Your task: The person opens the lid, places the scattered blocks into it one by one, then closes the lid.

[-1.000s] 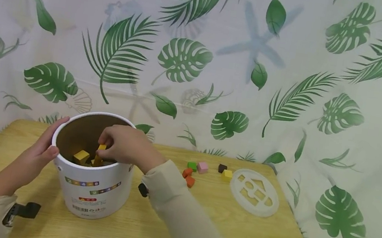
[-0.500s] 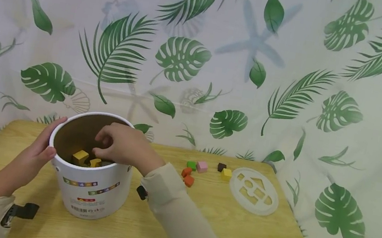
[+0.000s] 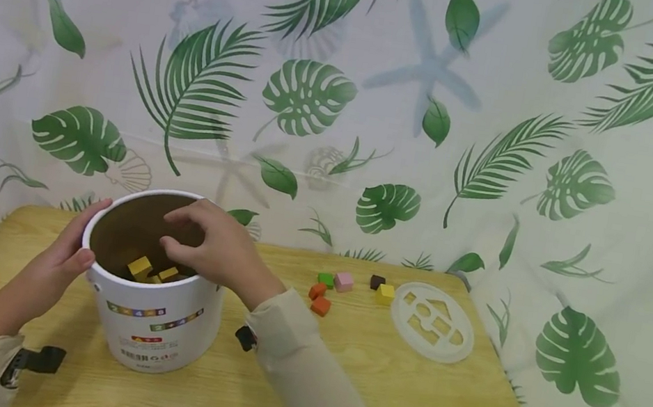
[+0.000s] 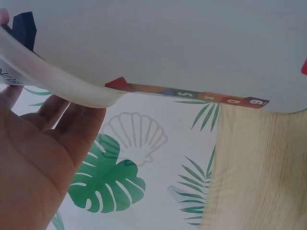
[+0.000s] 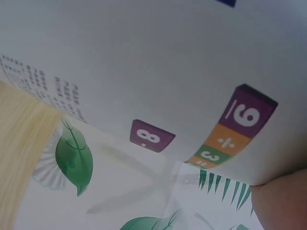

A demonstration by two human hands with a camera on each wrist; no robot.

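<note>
Two hands: both are at a white bucket [image 3: 152, 318] that stands upright on the left part of a wooden table [image 3: 375, 387].
Left hand: the left hand [image 3: 60, 255] grips the bucket's left rim, thumb hooked over the edge and fingers curled against the outer wall. From the left wrist, the fingers [image 4: 72, 129] lie pressed under the white rim.
Right hand: the right hand [image 3: 212, 246] hangs over the bucket's mouth with the fingers bent downward and the fingertips near each other. No block shows between them, so the hand holds nothing that can be seen, and the fingers read as loosely curled.
Bucket contents: yellow blocks [image 3: 141, 267] lie at the bottom, just below the right hand's fingertips and apart from them.
Bucket wall: coloured strips with numbers run across the front. From the right wrist, a purple square with an 8 [image 5: 152, 135] and a strip with a 9 show on the white wall.
Loose blocks: on the table to the right of the bucket lie two orange blocks [image 3: 320, 299], a green block [image 3: 326, 279], a pink block [image 3: 343, 280], a dark brown block [image 3: 377, 281] and a yellow block [image 3: 385, 293], close together.
Lid: a round white lid [image 3: 432, 321] with cut-out shapes lies flat just right of these blocks.
Backdrop: a pale cloth with green leaves [image 3: 310, 99] hangs behind the table.
</note>
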